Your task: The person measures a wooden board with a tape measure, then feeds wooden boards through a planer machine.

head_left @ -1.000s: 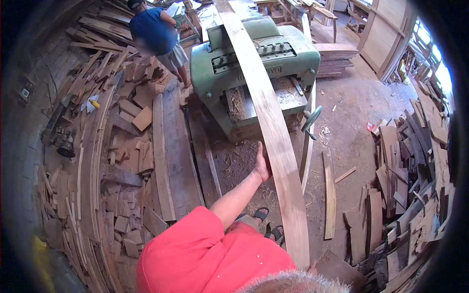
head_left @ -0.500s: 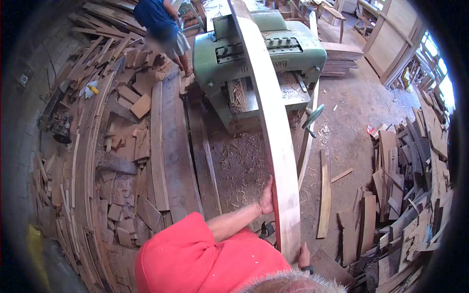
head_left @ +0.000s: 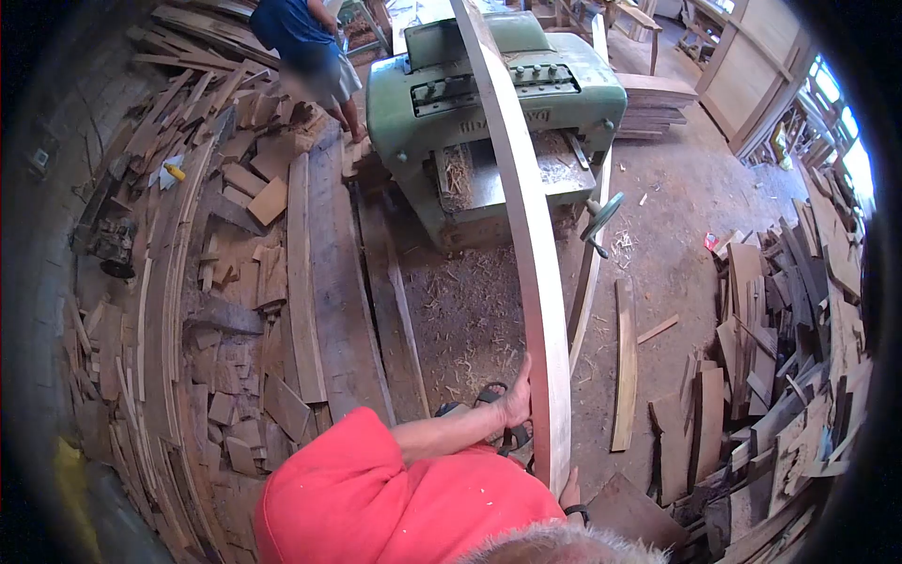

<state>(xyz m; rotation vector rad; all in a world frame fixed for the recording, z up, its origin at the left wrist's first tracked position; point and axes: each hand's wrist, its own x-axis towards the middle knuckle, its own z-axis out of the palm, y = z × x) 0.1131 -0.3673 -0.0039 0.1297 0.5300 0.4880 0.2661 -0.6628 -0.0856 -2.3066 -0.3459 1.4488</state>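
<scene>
A long, pale wooden beam (head_left: 534, 254) runs from my body up past the top edge, passing in front of the green planer (head_left: 390, 113). Two of its faces show, one lighter and one pinkish. My left hand (head_left: 516, 399) grips the beam's left side, thumb up along it and the other fingers mostly hidden beneath. Close to the beam's near end, my right hand (head_left: 569, 491) holds its right edge; only part of that hand shows, above a dark wristband (head_left: 578, 510).
A handwheel (head_left: 603, 218) sticks out at the planer's right. Scrap wood (head_left: 268, 202) lies heaped at left, with more offcuts (head_left: 747, 310) at right. Another person (head_left: 301, 42) stands beyond the planer's left side. Shavings cover the floor; a narrow board (head_left: 624, 367) lies there.
The beam has turned about its length, showing a second face, and its near part has shifted left. My left hand is slightly lower; my right hand has moved left. Sandalled feet now show.
</scene>
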